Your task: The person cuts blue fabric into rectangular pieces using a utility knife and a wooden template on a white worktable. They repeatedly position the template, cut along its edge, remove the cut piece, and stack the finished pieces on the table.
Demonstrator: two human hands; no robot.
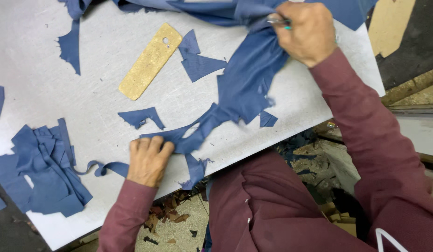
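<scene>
A: How is the blue fabric piece recorded?

B: Dark blue, thin, ragged-edged, with cut-out gaps; it is spread across the white table, from the near edge toward the far right.

A: Hands?

B: Its narrow lower end is pinned flat under the fingers of the left hand. The right hand is clenched around a metal tool, pressed against the fabric's upper end.

A: Surroundings?

B: A tan template and blue offcuts are noted beside it.

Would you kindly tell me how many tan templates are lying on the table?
1. The tan template lies flat on the white table, upper centre, among blue scraps; others could be hidden under the blue material.
</scene>
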